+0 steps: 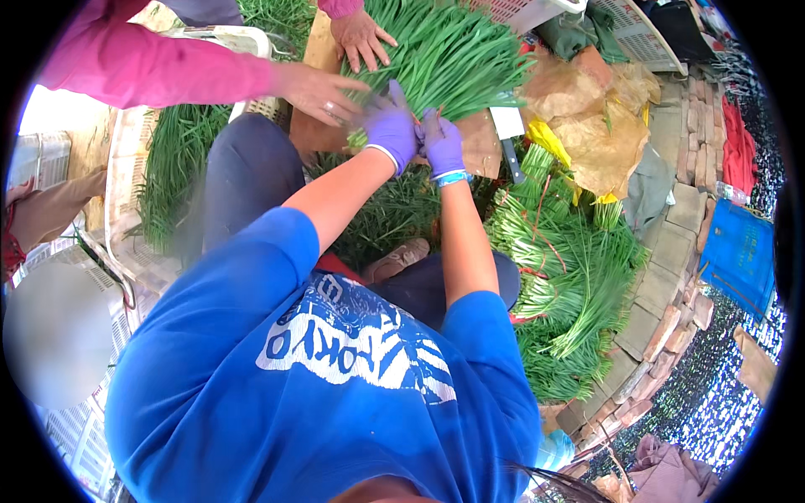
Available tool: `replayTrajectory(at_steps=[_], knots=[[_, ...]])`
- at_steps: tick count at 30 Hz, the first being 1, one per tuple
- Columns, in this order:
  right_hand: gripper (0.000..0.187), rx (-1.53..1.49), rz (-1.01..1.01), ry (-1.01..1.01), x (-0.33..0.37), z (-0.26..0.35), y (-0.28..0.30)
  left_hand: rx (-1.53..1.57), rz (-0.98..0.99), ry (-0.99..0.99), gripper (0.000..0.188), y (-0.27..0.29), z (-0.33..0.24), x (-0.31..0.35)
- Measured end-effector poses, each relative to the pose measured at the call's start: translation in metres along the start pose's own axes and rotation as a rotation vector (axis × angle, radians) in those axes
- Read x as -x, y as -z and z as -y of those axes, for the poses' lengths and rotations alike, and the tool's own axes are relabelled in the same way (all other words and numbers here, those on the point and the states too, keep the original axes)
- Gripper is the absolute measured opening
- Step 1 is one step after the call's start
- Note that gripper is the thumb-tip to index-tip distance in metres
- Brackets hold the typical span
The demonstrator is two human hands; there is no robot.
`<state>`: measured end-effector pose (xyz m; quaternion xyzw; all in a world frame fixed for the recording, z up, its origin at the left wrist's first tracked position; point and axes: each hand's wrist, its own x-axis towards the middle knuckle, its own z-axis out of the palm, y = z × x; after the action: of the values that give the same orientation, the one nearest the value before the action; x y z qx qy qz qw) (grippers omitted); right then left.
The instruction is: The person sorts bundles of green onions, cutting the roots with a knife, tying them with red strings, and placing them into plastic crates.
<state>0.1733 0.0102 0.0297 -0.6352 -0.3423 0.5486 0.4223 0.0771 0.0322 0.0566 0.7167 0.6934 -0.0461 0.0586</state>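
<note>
Both bare forearms reach forward and converge, wrists close together, bringing the purple-gloved left grip (392, 132) just beside the right grip (441, 142). The left fingers point forward at the near edge of the green stalks (449, 63), which spread directly ahead of both grips; whether either grip is clamped or apart, I cannot tell. A co-worker's hand (317, 90) reaches in just left of the left grip; a knife (511, 159) lies right of the right grip.

co-worker's ringed hand (312, 90) blurry, greens (449, 52) part. behind L hand (392, 137), top crate (537, 10) cropped
</note>
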Motion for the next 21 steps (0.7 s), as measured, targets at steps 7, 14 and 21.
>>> replayTrajectory(at_steps=[7, 14, 21], knots=[[0.044, -0.038, -0.175, 0.247, 0.055, 0.002, 0.015, 0.146, -0.07, -0.14, 0.073, -0.001, -0.01, 0.009], [0.048, 0.763, -0.295, 0.198, 0.039, -0.074, 0.021, 0.067, 0.077, -0.097, 0.105, 0.015, -0.004, -0.003], [0.033, -0.239, -0.21, -0.005, 0.072, 0.013, 0.06, 0.464, 0.364, -0.257, 0.091, 0.04, 0.027, -0.023]])
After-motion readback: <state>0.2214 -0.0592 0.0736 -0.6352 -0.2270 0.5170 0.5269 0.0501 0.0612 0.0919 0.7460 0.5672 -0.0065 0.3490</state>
